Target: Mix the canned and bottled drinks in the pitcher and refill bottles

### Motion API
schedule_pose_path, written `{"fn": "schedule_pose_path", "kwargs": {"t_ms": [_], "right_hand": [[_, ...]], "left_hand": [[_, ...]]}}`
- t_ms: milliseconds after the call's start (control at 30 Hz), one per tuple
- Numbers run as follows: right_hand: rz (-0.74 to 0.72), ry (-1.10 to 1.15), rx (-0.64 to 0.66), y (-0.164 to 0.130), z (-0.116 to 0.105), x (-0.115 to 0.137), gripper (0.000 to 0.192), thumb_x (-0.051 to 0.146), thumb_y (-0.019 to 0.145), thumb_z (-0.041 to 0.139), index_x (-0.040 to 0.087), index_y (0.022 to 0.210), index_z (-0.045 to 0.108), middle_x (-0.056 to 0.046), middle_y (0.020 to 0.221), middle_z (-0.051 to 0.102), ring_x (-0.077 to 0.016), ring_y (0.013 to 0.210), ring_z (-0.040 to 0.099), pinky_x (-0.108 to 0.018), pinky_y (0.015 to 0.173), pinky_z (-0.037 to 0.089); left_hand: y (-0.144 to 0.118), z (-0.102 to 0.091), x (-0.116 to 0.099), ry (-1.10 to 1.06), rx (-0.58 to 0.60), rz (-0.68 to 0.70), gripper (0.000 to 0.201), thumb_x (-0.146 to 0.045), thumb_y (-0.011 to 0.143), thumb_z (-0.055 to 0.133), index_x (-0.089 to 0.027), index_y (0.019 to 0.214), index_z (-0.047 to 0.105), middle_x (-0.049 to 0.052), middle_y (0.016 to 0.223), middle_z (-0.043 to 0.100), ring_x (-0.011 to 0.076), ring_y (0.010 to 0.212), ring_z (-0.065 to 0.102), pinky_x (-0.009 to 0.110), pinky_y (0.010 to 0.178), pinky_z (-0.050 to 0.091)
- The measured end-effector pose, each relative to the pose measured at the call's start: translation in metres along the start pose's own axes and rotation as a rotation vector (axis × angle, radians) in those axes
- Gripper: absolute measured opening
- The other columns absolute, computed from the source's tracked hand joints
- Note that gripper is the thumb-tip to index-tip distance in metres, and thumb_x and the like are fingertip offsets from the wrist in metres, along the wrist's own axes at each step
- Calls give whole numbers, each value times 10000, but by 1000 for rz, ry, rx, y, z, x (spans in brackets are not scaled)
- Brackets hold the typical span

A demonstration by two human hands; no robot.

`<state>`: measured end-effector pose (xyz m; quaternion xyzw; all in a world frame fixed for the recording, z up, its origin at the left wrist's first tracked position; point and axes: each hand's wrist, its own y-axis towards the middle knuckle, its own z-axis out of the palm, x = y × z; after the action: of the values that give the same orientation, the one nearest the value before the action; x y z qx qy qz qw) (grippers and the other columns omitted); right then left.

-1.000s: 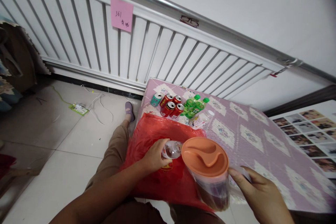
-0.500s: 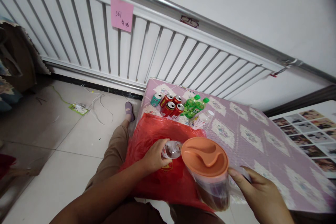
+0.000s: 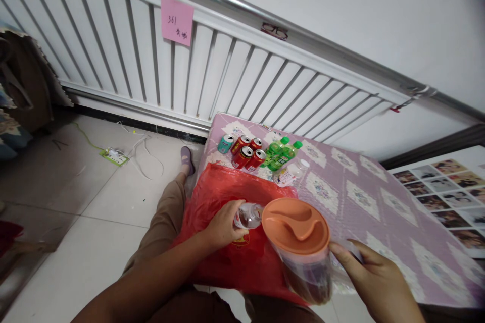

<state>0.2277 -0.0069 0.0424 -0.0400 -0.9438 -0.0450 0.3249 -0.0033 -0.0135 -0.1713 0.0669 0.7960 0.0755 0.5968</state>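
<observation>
A small clear bottle (image 3: 248,215) is clasped in the left hand (image 3: 222,226), just beside the orange-lidded pitcher (image 3: 303,247), whose handle is gripped by the right hand (image 3: 373,277). Pouring from pitcher to bottle seems to be prepared; a steady tilt toward the bottle's mouth would be called for. Beneath the left hand a red plastic bag (image 3: 227,197) is spread on the purple patterned cloth (image 3: 359,186). Beyond the hands, cans (image 3: 246,152) and green bottles (image 3: 279,154) are grouped; a white radiator (image 3: 189,65) with a pink note (image 3: 176,20) is seen behind.
</observation>
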Motion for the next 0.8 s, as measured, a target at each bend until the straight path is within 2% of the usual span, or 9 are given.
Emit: {"fn": "schedule_pose_path", "kwargs": {"t_ms": [167,500,800], "right_hand": [[12,3,6,0,0,1,274,504,642,668,240,620,737,1,649,730,-241,672,660,-302,626,500],[32,-45,32,3,-3,0,286,526,615,676,251,629,753,1,662,741,-251,680,672,-310,612,507],[-23,-42,17,1,-2,-4,261,500,657,672,251,621,743,16,644,732,-214,635,649,-281,576,496]], "left_hand": [[0,-1,-1,7,3,-6,769,-200,691,773,-182,1385,441,136,1360,573,273,1253,553,425,1094,433],[0,0,0,0,4,-15,785,-181,673,772,-207,1385,440,127,1365,572,273,1260,551,425,1099,429],[1,-1,-1,0,4,-9,775,-194,677,779,-193,1377,446,135,1361,571,284,1257,551,436,1093,431]]}}
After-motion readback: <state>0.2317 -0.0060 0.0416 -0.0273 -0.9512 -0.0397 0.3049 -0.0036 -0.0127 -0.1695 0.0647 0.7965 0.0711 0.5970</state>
